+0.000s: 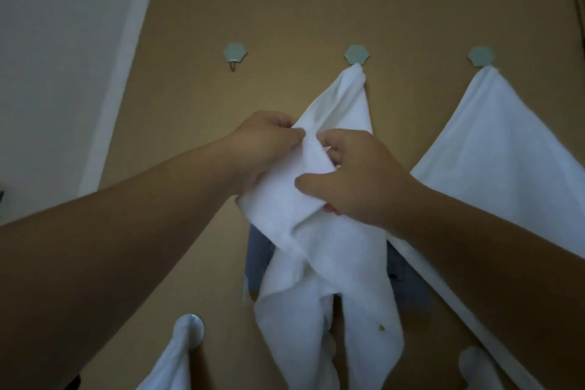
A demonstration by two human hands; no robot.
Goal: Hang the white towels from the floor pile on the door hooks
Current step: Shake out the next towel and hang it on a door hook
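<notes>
While both the left hand (269,149) and right hand (357,177) pinch the held towel (304,209), a careless tug risks snagging the hung towel (345,101) off the middle hook (356,55) on the door (285,16).

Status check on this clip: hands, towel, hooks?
Left hand and right hand both gripping white towel. Towel's corner on middle hook. Left hook bare. No obstruction.

Showing plain white on the middle towel (319,250), marked by one tiny yellow-green speck low down. Showing the same unpatterned white on the right towel (493,149) and the lower-left towel (167,367). Appearing tan-brown across the door (285,16), pale green on the hexagonal hooks (234,52), off-white on the wall (57,41).
</notes>
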